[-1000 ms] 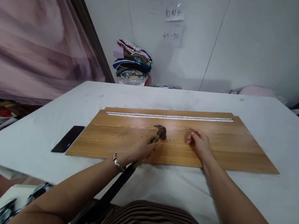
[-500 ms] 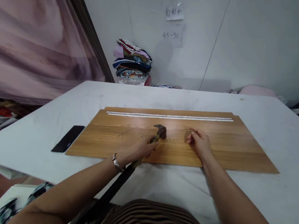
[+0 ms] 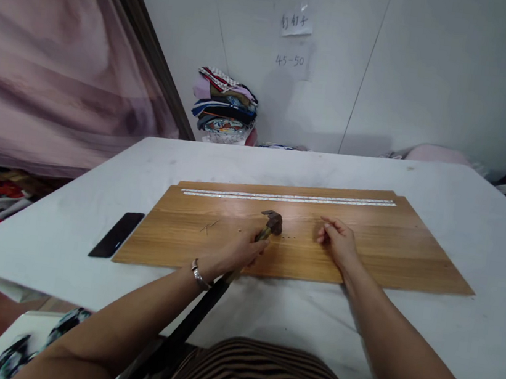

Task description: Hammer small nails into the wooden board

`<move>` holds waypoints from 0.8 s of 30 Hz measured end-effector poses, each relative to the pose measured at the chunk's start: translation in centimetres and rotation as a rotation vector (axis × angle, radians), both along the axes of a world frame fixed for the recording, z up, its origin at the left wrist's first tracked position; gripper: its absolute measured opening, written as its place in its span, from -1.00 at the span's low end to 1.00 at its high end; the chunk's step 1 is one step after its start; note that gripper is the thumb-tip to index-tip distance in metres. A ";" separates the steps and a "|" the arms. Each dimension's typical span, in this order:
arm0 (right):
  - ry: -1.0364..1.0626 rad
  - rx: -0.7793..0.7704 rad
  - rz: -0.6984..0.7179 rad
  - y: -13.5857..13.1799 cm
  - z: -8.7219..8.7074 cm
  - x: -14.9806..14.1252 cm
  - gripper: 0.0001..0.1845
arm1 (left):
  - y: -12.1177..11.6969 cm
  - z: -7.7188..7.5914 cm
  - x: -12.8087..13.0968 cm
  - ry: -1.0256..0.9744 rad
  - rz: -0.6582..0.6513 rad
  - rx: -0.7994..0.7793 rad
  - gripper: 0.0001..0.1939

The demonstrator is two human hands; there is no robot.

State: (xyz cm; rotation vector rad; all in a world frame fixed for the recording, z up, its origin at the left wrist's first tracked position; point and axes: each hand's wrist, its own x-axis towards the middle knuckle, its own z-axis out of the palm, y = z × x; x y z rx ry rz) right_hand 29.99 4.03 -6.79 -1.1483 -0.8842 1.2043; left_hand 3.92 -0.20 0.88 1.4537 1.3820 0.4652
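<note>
My left hand [image 3: 244, 247] is wrapped around the handle of a claw hammer [image 3: 273, 222]. The hammer head is over the middle of a wooden board [image 3: 394, 251], beside a short row of small nail heads [image 3: 288, 238]. Further right, my right hand [image 3: 338, 239] is above the board with its fingers curled in and the index finger pointing left. Whether something thin sits between those fingertips is too small to make out. A few loose nails [image 3: 209, 227] lie on the board left of the hammer.
Two pale marked strips [image 3: 289, 197] run along the board's far side. A black phone-like slab [image 3: 116, 235] lies left of the board on the white table [image 3: 70, 196]. Folded clothes [image 3: 226, 102] are stacked by the wall. A pink curtain [image 3: 56, 52] hangs at left.
Both hands and the hammer keep their places over the board. The whole view has shifted only very slightly.
</note>
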 end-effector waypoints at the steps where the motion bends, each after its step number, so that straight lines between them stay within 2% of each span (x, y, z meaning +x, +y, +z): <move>1: 0.004 -0.003 -0.004 0.0 0.0 0.0 -0.58 | 0.0 0.0 0.0 0.004 0.000 -0.006 -0.86; 7: 0.001 -0.009 0.002 -0.1 0.0 0.0 -0.59 | 0.1 -0.4 -0.2 0.025 -0.028 -0.003 -0.86; 16: 0.002 0.009 0.006 0.0 -0.1 0.0 -0.59 | 0.0 0.2 0.1 -0.002 0.002 -0.009 -0.86; 24: -0.013 0.011 0.001 0.0 -0.1 0.0 -0.60 | 0.0 0.1 0.0 -0.021 0.006 -0.017 -0.86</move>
